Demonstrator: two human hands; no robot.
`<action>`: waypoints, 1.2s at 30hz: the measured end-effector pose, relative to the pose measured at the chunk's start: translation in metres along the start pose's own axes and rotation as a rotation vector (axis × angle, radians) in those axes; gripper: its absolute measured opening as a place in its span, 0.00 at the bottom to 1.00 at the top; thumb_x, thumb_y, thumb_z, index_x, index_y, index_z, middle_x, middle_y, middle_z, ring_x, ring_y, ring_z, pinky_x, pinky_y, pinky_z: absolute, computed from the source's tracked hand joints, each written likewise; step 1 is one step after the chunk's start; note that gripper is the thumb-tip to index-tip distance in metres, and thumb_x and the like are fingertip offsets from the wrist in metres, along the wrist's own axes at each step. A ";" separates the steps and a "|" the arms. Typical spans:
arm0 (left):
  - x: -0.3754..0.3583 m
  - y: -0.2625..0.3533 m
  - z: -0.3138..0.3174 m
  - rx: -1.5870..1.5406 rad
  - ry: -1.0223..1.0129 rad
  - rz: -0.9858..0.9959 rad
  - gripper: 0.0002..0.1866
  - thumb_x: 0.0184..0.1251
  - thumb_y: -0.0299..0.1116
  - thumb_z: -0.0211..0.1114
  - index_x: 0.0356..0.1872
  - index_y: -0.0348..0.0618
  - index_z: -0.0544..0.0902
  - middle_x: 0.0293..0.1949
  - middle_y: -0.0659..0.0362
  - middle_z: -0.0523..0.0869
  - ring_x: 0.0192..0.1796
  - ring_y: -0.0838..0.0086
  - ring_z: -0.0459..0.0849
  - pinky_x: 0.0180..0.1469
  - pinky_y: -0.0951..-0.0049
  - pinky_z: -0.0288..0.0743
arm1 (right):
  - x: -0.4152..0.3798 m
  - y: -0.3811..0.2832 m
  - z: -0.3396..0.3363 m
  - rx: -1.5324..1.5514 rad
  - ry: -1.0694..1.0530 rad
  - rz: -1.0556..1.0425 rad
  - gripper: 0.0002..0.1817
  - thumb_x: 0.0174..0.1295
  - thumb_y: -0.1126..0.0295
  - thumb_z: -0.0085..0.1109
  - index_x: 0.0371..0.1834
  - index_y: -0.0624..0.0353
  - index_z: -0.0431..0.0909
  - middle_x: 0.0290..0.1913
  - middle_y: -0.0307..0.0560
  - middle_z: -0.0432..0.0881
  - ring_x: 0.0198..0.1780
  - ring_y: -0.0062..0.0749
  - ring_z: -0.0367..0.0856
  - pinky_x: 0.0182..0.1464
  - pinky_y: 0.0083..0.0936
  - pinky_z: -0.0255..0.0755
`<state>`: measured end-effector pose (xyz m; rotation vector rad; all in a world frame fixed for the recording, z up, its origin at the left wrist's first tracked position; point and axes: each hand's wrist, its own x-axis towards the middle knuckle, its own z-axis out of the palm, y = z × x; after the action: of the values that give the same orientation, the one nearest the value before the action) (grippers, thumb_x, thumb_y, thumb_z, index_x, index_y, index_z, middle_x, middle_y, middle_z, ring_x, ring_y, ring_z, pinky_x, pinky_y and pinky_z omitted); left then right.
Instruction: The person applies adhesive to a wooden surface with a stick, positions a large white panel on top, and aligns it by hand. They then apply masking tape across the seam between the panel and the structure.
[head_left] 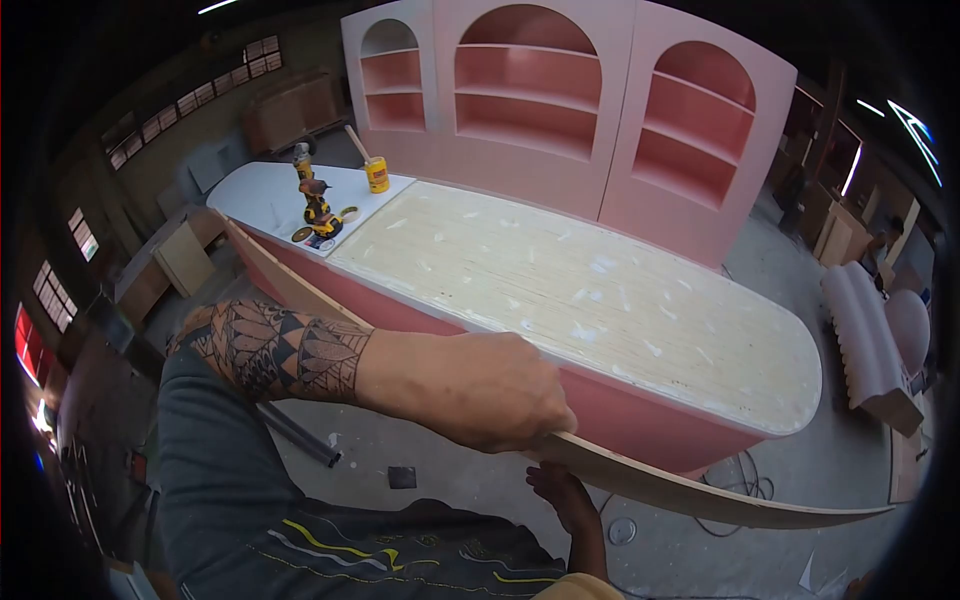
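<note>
- My left hand (500, 390) is closed in a fist over the upper edge of a long, thin strip (690, 490); my fingers are mostly hidden behind it, but the grip looks firm.
- My right hand (568, 498) is below the strip, palm up, fingers partly spread. That grip is open, and I can't tell whether the fingertips touch the strip.
- The strip runs along the near side of the worktop (660, 412). Its far left end lies close by the rim; its right end reaches out over the floor, well apart from the pink side.
- So I'd judge the strip loose at the right, with nothing visible holding it there. How it sits at the left I can't make out.
- On top, a smooth white panel (262, 188) covers the left end. The rest is a pale wood surface (560, 285) dotted with whitish patches, so by my reading the finish is only partway along.
- The drill (318, 212), a yellow container (377, 176) and a tape roll (350, 214) sit on the white part, away from my hands.
- Behind stands a pink cabinet (618, 110), its arched openings already cut and shelves in place; it looks further along.
</note>
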<state>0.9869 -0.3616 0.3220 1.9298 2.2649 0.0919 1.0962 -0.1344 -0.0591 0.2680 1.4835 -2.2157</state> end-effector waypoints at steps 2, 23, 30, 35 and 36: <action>-0.020 0.018 -0.029 -0.019 -0.005 0.050 0.09 0.73 0.33 0.67 0.35 0.37 0.83 0.30 0.49 0.89 0.37 0.51 0.91 0.37 0.51 0.83 | -0.012 -0.011 0.023 0.022 0.026 -0.065 0.42 0.82 0.43 0.55 0.83 0.69 0.61 0.75 0.66 0.77 0.74 0.50 0.80 0.78 0.43 0.70; -0.178 0.039 -0.089 0.620 0.839 0.404 0.05 0.64 0.27 0.72 0.37 0.38 0.92 0.33 0.45 0.92 0.39 0.50 0.95 0.43 0.56 0.89 | -0.058 -0.176 0.119 -0.105 0.180 -0.788 0.56 0.74 0.18 0.32 0.66 0.68 0.79 0.63 0.69 0.86 0.65 0.56 0.85 0.73 0.46 0.72; -0.094 0.015 -0.103 0.636 0.736 0.324 0.05 0.63 0.27 0.72 0.37 0.38 0.92 0.33 0.45 0.92 0.40 0.50 0.95 0.43 0.56 0.89 | -0.034 -0.227 0.080 0.123 0.224 -1.042 0.57 0.76 0.22 0.39 0.70 0.77 0.73 0.72 0.73 0.78 0.75 0.59 0.77 0.80 0.48 0.66; -0.024 -0.030 -0.118 0.600 0.643 0.278 0.05 0.63 0.27 0.72 0.37 0.38 0.92 0.34 0.45 0.92 0.40 0.50 0.95 0.43 0.56 0.90 | 0.004 -0.281 0.047 0.301 0.091 -1.082 0.58 0.75 0.24 0.47 0.68 0.84 0.71 0.75 0.77 0.73 0.81 0.64 0.69 0.83 0.53 0.62; -0.011 -0.040 -0.121 0.595 0.624 0.264 0.05 0.63 0.27 0.72 0.37 0.38 0.92 0.34 0.45 0.92 0.40 0.50 0.95 0.43 0.56 0.90 | 0.007 -0.295 0.042 0.400 0.020 -1.044 0.61 0.74 0.23 0.47 0.71 0.87 0.66 0.77 0.79 0.69 0.83 0.67 0.65 0.85 0.55 0.59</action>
<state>0.9300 -0.3722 0.4360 2.8357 2.5949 0.0609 0.9538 -0.0821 0.1980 -0.4941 1.3121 -3.3183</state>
